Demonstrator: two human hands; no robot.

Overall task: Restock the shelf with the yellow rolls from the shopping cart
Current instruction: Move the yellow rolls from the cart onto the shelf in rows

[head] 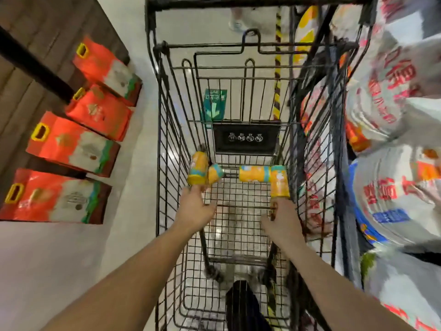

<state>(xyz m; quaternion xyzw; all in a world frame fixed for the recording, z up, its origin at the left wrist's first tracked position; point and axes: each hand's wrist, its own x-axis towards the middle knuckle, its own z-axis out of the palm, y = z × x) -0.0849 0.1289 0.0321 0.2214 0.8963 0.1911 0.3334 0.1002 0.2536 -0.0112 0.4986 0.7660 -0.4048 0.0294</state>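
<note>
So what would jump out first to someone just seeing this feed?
Four yellow rolls at the far end of the black wire shopping cart, with the left hand and right hand each reaching one roll's lower end. Red packs with yellow handles line the left; big white sacks crowd the right.

The shopping cart (167, 139) is closed in by wire walls and left open only from above. Its near floor is left free. The far edge is taken up by yellow rolls (254, 173), with a narrow gap left at the middle.
</note>
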